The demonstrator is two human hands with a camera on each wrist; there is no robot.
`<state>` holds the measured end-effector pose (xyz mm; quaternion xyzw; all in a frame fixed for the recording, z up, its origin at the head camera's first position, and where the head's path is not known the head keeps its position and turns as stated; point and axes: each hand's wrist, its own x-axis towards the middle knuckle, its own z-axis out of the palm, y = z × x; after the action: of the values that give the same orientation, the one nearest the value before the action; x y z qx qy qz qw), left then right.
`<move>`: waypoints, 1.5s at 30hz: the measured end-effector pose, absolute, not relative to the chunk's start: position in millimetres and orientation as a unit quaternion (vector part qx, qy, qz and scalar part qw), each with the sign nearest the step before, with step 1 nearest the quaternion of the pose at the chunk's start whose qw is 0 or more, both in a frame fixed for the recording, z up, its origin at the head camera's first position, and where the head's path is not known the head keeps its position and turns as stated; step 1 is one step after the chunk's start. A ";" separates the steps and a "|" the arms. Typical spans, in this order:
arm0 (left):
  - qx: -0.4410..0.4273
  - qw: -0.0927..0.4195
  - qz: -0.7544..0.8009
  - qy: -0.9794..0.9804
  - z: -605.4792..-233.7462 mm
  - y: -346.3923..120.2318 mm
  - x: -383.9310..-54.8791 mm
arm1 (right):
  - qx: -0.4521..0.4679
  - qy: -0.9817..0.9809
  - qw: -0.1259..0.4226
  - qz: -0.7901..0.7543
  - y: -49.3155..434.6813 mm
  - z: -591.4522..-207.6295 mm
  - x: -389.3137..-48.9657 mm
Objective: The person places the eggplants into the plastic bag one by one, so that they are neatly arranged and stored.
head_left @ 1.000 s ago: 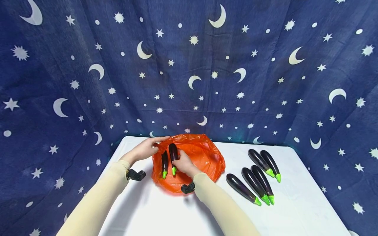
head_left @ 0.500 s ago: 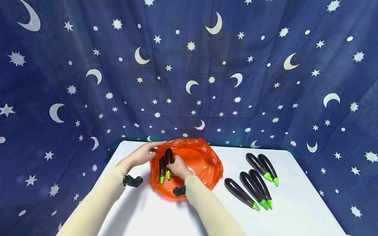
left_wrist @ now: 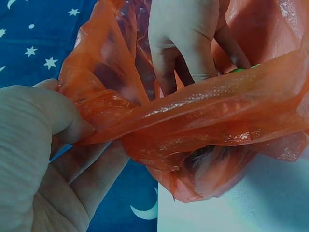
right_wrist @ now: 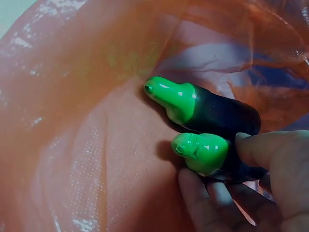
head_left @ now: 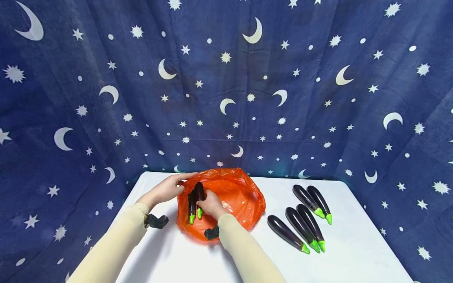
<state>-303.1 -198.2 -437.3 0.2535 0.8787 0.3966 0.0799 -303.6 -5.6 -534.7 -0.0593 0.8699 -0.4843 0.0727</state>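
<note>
An orange plastic bag (head_left: 244, 196) lies spread open on the table, its mouth facing up. My left hand (head_left: 165, 191) pinches the bag's left rim between thumb and fingers, as the left wrist view shows. Inside the bag, my right hand (head_left: 212, 204) grips a dark purple eggplant (head_left: 200, 192) with a bright green stem end. A second eggplant (head_left: 192, 206) lies right beside it, to its left. In the right wrist view, the thumb and fingers curl round the held eggplant (right_wrist: 207, 154), close against the other eggplant (right_wrist: 193, 104).
Several more eggplants lie on the white table (head_left: 354, 251) right of the bag: a single eggplant (head_left: 286, 234) nearest the bag, with others in pairs such as the far-right eggplant (head_left: 318, 202). A blue curtain (head_left: 226, 78) with moons and stars hangs behind.
My right hand has moved left inside the bag, bringing its eggplant closer against the other one. The left hand stays at the rim. The head view has tilted slightly up.
</note>
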 end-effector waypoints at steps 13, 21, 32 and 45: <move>0.249 0.076 0.391 0.883 -435.9 -197.3 -301.0 | -0.057 0.875 0.068 -0.475 -3.5 -533.7 -302.0; 0.264 0.067 0.400 0.875 -436.6 -197.0 -301.8 | -0.079 0.865 0.058 -0.492 0.7 -532.8 -302.2; 0.252 0.075 0.389 0.883 -438.1 -200.2 -302.7 | -0.127 0.884 0.052 -0.446 16.1 -527.2 -294.2; 0.260 0.080 0.414 0.869 -441.6 -202.4 -303.5 | -0.223 0.899 0.031 -0.377 89.5 -488.1 -255.1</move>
<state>-303.5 -202.4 -441.6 0.2597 0.8689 0.4137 0.0801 -255.1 89.5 -488.1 -0.2231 0.8986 -0.3767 0.0309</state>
